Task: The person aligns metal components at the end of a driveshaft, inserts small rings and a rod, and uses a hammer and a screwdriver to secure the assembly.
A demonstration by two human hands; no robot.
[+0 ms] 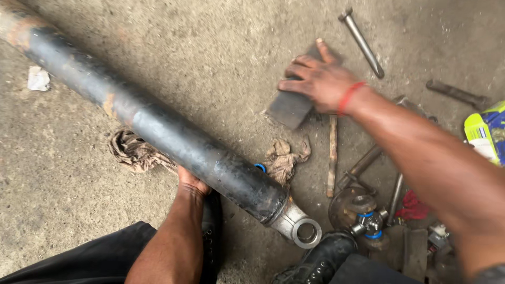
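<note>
Rough concrete floor carries a long black drive shaft lying diagonally. His left hand cups it from beneath (fingers hidden), while the right hand grips a flat dark metal block just beyond, near scattered steel rods.

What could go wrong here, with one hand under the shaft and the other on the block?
1. The left hand alone props the heavy shaft; it may slip and pinch fingers.
2. The right hand reaches over loose tools; the rod could roll.
3. The yoke hangs close to the boot.
</note>
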